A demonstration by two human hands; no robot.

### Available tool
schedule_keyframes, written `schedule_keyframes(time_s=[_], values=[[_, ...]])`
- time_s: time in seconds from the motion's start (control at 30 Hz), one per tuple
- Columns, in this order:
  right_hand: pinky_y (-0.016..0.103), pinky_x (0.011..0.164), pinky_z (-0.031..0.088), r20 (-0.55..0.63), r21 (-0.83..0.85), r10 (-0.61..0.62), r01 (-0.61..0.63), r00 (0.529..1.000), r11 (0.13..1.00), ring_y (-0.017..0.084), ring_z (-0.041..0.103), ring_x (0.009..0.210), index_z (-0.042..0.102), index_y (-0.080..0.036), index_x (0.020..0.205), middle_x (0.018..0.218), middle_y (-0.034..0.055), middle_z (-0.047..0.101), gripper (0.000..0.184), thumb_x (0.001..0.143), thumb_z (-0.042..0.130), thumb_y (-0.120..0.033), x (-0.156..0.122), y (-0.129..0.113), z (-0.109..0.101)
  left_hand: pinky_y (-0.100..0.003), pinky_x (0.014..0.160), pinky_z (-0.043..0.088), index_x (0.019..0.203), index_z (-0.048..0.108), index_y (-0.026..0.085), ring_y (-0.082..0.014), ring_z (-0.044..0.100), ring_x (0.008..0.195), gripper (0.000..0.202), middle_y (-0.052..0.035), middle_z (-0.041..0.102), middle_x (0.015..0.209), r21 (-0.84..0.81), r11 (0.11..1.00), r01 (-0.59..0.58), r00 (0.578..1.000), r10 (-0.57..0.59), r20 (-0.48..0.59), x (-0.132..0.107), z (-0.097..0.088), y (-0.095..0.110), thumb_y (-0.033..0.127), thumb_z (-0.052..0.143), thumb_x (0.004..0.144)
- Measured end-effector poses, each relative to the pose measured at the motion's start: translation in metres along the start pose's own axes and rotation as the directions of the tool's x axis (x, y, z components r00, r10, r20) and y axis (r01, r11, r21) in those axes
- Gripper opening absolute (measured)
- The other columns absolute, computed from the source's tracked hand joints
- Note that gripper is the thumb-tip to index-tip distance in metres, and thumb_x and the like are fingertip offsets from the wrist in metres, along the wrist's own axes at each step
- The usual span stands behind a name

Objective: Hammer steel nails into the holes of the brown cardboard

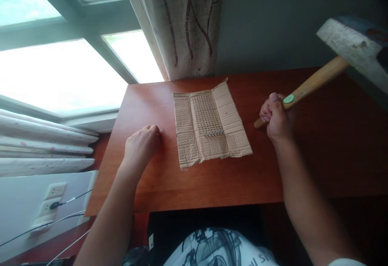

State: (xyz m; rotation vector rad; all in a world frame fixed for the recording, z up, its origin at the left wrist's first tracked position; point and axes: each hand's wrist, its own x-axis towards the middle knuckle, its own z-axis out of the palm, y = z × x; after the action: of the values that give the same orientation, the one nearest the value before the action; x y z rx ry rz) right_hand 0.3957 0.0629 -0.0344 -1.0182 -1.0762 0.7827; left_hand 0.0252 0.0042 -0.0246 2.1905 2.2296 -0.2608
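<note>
My right hand (278, 116) is wrapped round the wooden handle of a hammer (318, 81), which is raised over the right side of the table with its big metal head up at the right edge of the view. On the left, my left hand (142, 142) is closed just over the tabletop, and the tip of a thin metal nail (161, 131) pokes out from its fingers. Between my hands lies a creased piece of cardboard (212, 146). Rows of small holes cover its middle panel, and a line of small grey metal pieces (214, 133) runs along the lower rows.
The reddish-brown wooden table (169, 193) stands against a grey wall (273, 27). A patterned curtain (188, 27) hangs behind it, with windows (60, 76) to the left. At lower left, a wall socket (51, 205) has a plug and cables.
</note>
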Motion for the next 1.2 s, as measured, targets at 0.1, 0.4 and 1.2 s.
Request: schedule_keyframes(time_s=[0.1,0.4,1.2], values=[[0.025,0.034,0.022,0.006,-0.031,0.011,-0.010,1.000,0.999,0.008,0.029,0.037,0.034,-0.023,0.055,0.044,-0.0072,0.031,0.057,0.085,0.066,-0.060,-0.001,-0.001,0.000,-0.030,0.064,0.048,0.096,0.069,0.021,-0.0214,0.069,0.075,0.020,-0.0061,0.073,0.095,-0.239,0.970,-0.048,0.990,0.014,-0.141,-0.002,0.000,-0.002,0.028,0.052,0.088],[0.025,0.033,0.024,0.026,-0.063,0.015,-0.014,1.000,0.998,0.008,0.029,0.037,0.035,-0.024,0.057,0.045,-0.0071,0.031,0.055,0.084,0.066,-0.061,-0.002,0.001,-0.001,-0.028,0.069,0.059,0.085,0.073,0.017,-0.0170,0.070,0.076,0.020,-0.0054,0.076,0.086,-0.929,0.274,-0.249,0.929,-0.203,-0.309,-0.022,-0.039,0.035,0.033,0.080,0.075],[0.023,0.034,0.024,0.055,-0.043,0.029,-0.027,0.998,0.999,0.008,0.030,0.038,0.035,-0.024,0.060,0.046,-0.0075,0.032,0.053,0.084,0.069,-0.058,-0.003,0.002,-0.001,-0.021,0.050,0.047,0.085,0.077,0.020,-0.0102,0.059,0.053,0.012,-0.0011,0.072,0.067,-0.766,0.495,-0.409,0.892,0.039,-0.451,-0.023,-0.038,0.087,0.031,0.075,0.081]])
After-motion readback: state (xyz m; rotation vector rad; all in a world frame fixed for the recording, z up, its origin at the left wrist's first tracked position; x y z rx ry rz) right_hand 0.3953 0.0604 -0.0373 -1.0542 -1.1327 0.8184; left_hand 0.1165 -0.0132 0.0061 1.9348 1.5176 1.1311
